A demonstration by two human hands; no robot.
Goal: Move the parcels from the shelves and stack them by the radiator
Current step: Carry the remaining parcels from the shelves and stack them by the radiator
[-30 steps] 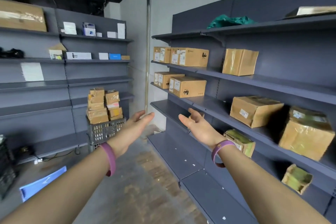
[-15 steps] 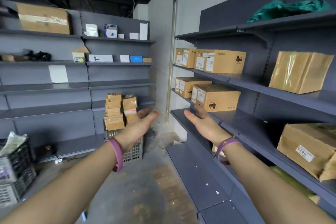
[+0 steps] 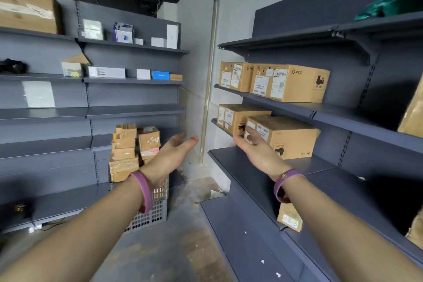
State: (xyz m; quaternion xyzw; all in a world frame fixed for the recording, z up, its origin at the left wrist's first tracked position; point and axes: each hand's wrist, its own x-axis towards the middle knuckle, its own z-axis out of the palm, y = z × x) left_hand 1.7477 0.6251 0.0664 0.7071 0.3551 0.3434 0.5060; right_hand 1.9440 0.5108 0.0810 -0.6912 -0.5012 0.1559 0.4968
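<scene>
Head view, single frame.

Both arms were stretched forward, centre of frame. The left hand (image 3: 170, 155) had its palm turned inward, fingers straight and lying close together, holding nothing. The right hand (image 3: 258, 151) mirrored it, fingers extended and roughly together, thumb raised. Its fingertips (image 3: 238, 138) overlapped the labelled end of the nearest parcel (image 3: 290, 135); whether they touched it could not be told. Each wrist carried a purple wristband (image 3: 283, 183).

Parcels on the right shelving (image 3: 332, 112), right half of frame:
- The nearest parcel lay on the middle shelf, printing upside down on its side face.
- A second parcel (image 3: 238, 117) sat just behind it, toward the corner, on the same shelf.
- Two upper parcels (image 3: 295, 82) stood side by side one shelf above, labels facing out.
- A small parcel (image 3: 289, 218) lay on a lower shelf, partly hidden by the right forearm.
- Tape-wrapped parcel edges showed at the far right border, cut off by the frame.

More taped parcels (image 3: 135, 146) were stacked in two columns on a grey mesh crate (image 3: 153, 213) standing on the floor, lower centre-left, partly behind the left wrist.

Other items: a green cloth (image 3: 393, 2) on the top right shelf; a large carton (image 3: 27, 9) at upper left; small white and blue boxes (image 3: 158, 75) on the left shelving (image 3: 132, 110).
</scene>
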